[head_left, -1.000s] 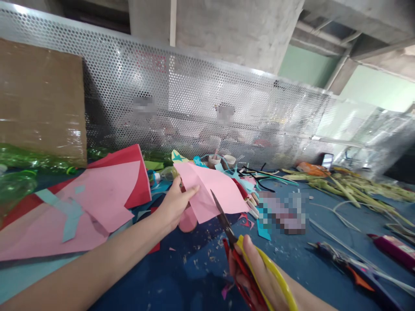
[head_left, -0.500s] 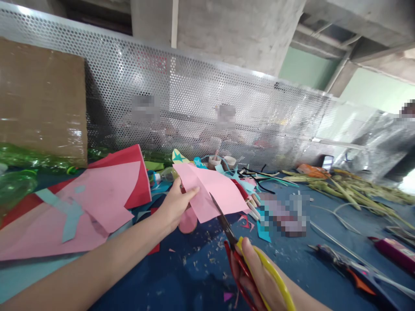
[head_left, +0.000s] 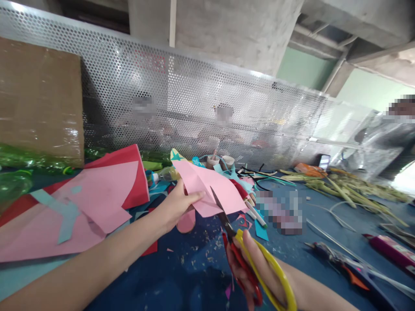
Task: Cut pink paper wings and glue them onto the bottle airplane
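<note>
My left hand [head_left: 183, 201] pinches the left part of a pink sheet of paper [head_left: 223, 188], thumb on top and the other fingers beneath. In my right hand [head_left: 256, 263] is a pair of scissors [head_left: 228, 226] with one yellow and one red handle. One dark blade lies over the sheet, pointing up and to the left, and the paper sits in the scissors' jaws. The lower blade is mostly hidden under the sheet. Below the left hand, a rounded pink piece [head_left: 186, 221] rests on the blue table [head_left: 181, 276] among small paper scraps.
Large pink and red sheets [head_left: 106, 181] lie at left before a cardboard panel [head_left: 39, 103] and green plastic bottles [head_left: 16, 185]. A glue gun [head_left: 343, 263] and a purple tube [head_left: 392, 250] lie right; dried stalks [head_left: 346, 185] sit behind. A perforated metal screen [head_left: 194, 99] closes the back.
The scissors' handles have spread further apart, and the right hand sits slightly lower. The pink paper has bent a little, still in the left hand. The whole view has shifted slightly.
</note>
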`<state>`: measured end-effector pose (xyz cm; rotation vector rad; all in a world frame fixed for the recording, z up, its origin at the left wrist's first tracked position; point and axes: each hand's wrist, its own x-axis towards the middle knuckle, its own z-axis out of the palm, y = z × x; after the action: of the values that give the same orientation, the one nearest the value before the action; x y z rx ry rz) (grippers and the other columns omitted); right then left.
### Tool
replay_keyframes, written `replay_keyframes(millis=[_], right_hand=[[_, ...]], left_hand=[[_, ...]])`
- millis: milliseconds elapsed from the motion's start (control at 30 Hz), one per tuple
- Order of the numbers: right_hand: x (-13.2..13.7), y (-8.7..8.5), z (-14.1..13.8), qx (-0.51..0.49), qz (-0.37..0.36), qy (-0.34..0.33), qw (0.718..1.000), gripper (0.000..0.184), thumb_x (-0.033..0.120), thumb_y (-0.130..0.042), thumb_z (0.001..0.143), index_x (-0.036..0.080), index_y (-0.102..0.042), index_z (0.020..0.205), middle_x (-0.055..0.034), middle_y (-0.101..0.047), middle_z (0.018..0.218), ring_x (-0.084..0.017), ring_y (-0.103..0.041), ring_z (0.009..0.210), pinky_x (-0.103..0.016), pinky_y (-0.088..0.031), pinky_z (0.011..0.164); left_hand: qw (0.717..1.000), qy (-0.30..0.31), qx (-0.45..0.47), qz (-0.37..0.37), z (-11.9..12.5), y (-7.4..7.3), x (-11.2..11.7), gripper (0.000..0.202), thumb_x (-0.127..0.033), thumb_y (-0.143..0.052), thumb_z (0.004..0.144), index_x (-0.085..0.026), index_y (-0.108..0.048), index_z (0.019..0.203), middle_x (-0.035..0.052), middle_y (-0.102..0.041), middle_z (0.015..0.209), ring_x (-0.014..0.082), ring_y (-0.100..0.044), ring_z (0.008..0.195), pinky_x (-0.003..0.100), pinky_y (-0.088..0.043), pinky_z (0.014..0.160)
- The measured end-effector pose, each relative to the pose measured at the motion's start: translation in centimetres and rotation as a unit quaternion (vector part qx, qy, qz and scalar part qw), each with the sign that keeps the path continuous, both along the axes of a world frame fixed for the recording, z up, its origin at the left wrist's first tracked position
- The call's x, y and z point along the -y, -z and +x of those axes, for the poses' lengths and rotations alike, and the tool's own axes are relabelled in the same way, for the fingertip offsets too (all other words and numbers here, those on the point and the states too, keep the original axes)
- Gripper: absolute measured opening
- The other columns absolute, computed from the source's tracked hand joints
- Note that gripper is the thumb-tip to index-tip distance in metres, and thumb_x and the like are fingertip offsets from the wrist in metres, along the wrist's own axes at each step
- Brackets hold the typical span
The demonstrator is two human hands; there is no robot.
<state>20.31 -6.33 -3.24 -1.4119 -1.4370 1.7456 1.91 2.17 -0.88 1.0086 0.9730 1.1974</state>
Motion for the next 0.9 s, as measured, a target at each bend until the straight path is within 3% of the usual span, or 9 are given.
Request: replay_keyframes(millis=[133, 433, 567, 733, 900], right_hand=[[-0.4, 0.4, 0.2, -0.058, 0.013, -0.014, 0.998, 0.061, 0.083, -0.041, 0.074, 0.021, -0.046, 0.076, 0.0097, -0.036, 0.054, -0.005, -0.035, 0.039, -0.020, -0.052, 0.044], [-0.5, 0.1, 0.5, -0.060, 0.028, -0.032, 0.997, 0.056, 0.078, -0.039, 0.080, 0.022, -0.048, 0.079, 0.0063, -0.038, 0.058, -0.010, -0.038, 0.045, -0.025, -0.055, 0.048], [-0.3, -0.4, 0.3, -0.040, 0.039, -0.034, 0.998, 0.057, 0.078, -0.038, 0.079, 0.022, -0.049, 0.078, 0.0064, -0.040, 0.056, -0.010, -0.041, 0.043, -0.024, -0.053, 0.048], [0.0, -1.1, -0.3, -0.022, 0.033, -0.006, 0.999, 0.062, 0.085, -0.036, 0.071, 0.023, -0.045, 0.074, 0.0080, -0.037, 0.050, -0.009, -0.041, 0.038, -0.023, -0.049, 0.045], [-0.3, -0.4, -0.3, 0.008, 0.050, 0.009, 0.999, 0.076, 0.094, -0.025, 0.063, 0.021, -0.046, 0.067, 0.0068, -0.041, 0.051, -0.008, -0.045, 0.040, -0.021, -0.041, 0.041]], left_hand=[[1.000, 0.023, -0.012, 0.003, 0.1, 0.0, 0.2, 0.048, -0.012, -0.072, 0.073, -0.018, -0.049, 0.115, 0.0120, -0.065, 0.114, 0.0272, -0.065, 0.100, 0.040, -0.054, 0.083], [0.997, 0.007, -0.062, 0.043, 0.1, 0.3, 0.5, 0.048, -0.018, -0.074, 0.072, -0.018, -0.050, 0.114, 0.0108, -0.064, 0.114, 0.0301, -0.061, 0.107, 0.043, -0.049, 0.090], [0.993, -0.009, -0.088, 0.073, 0.2, 0.4, 0.6, 0.050, -0.022, -0.076, 0.071, -0.020, -0.051, 0.115, 0.0100, -0.063, 0.119, 0.0297, -0.057, 0.115, 0.042, -0.043, 0.100], [0.993, -0.011, -0.088, 0.081, 0.2, 0.5, 0.6, 0.051, -0.022, -0.076, 0.070, -0.019, -0.051, 0.114, 0.0114, -0.063, 0.119, 0.0304, -0.058, 0.113, 0.044, -0.043, 0.099], [0.994, -0.001, -0.083, 0.070, 0.2, 0.7, 0.5, 0.055, -0.022, -0.075, 0.071, -0.018, -0.047, 0.119, 0.0136, -0.062, 0.121, 0.0318, -0.058, 0.114, 0.047, -0.043, 0.100]])
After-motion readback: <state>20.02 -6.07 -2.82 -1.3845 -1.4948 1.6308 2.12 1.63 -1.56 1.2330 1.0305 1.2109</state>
